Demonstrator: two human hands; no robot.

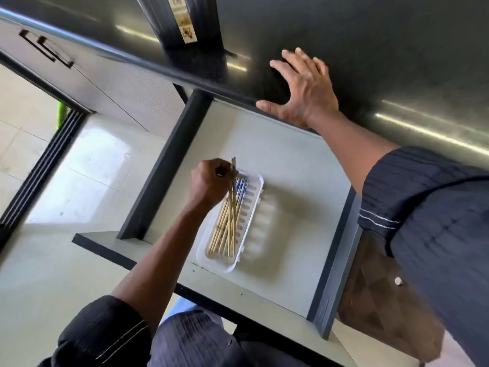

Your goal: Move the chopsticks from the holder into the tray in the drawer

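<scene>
Both sleeves are dark navy with fine ribbed pinstripes, pushed up past the elbows. The left sleeve (pixel 105 332) at 7 o'clock and the right sleeve (pixel 428 207) at 3 o'clock each carry thin white stitched lines near the cuff. Forearms and hands are bare.

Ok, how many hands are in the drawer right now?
1. The left hand is over the white tray, gripping chopsticks; the right hand rests flat on the dark countertop, outside the drawer.
</scene>
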